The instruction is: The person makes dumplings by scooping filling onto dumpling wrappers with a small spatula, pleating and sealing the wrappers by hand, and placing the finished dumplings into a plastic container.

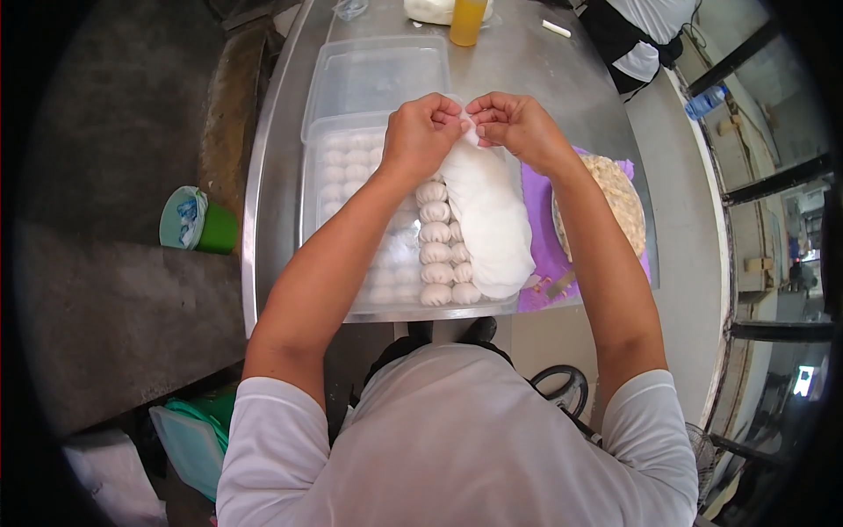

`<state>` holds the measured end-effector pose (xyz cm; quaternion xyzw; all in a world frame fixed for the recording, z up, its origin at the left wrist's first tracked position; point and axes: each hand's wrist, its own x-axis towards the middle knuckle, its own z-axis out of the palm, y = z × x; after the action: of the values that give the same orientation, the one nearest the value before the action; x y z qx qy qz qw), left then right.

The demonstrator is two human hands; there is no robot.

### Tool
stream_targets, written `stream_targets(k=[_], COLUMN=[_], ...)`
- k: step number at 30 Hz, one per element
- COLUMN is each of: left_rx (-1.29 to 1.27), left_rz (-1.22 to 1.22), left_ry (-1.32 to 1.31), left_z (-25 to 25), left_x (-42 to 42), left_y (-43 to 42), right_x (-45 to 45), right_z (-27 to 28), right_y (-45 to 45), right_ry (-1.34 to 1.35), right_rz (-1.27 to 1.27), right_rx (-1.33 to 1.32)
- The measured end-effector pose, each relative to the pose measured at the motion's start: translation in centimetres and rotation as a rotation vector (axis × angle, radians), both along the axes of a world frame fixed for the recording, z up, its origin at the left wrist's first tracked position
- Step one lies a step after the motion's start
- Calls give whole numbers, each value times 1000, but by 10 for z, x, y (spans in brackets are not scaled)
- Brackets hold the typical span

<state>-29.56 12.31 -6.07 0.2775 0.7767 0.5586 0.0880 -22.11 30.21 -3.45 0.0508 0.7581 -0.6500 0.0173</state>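
Both of my hands meet over the far end of a soft white sheet (492, 215); whether it is thin dough or cloth, I cannot tell. My left hand (425, 132) pinches its edge between thumb and fingers. Close beside it, my right hand (514, 126) is closed in a pinch on the same edge. Toward me, the sheet drapes over part of a clear plastic tray (309, 206). Rows of pleated dumplings (435, 232) fill the uncovered part, and my left forearm hides some of them.
A clear lid or tray (378, 75) lies beyond the dumplings. On the right, purple plastic (540, 220) sits under a bowl of chunky filling (615, 198), with a flat spreader (560, 284) nearby. An orange-yellow container (467, 22) stands at the back. Another person (645, 26) is at far right.
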Motion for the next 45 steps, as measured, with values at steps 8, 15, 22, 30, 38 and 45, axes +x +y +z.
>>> stream_targets(k=[8, 15, 22, 30, 38, 45], left_rx=[236, 425, 481, 392, 358, -169], left_rz=[-23, 17, 113, 109, -684, -626], left_ry=[-407, -776, -814, -653, -692, -378], left_z=[-5, 7, 11, 45, 120, 106], left_x=[-9, -12, -14, -23, 29, 60], left_y=[0, -18, -62, -111, -81, -25], right_x=[1, -15, -16, -12, 53, 144], right_z=[5, -18, -25, -31, -4, -8], right_y=[-3, 15, 14, 2, -39, -43], right_ry=[6, 30, -35, 204, 41, 99], right_rz=[-53, -183, -258, -461, 165, 66], right_rx=[65, 230, 286, 889, -888, -1124])
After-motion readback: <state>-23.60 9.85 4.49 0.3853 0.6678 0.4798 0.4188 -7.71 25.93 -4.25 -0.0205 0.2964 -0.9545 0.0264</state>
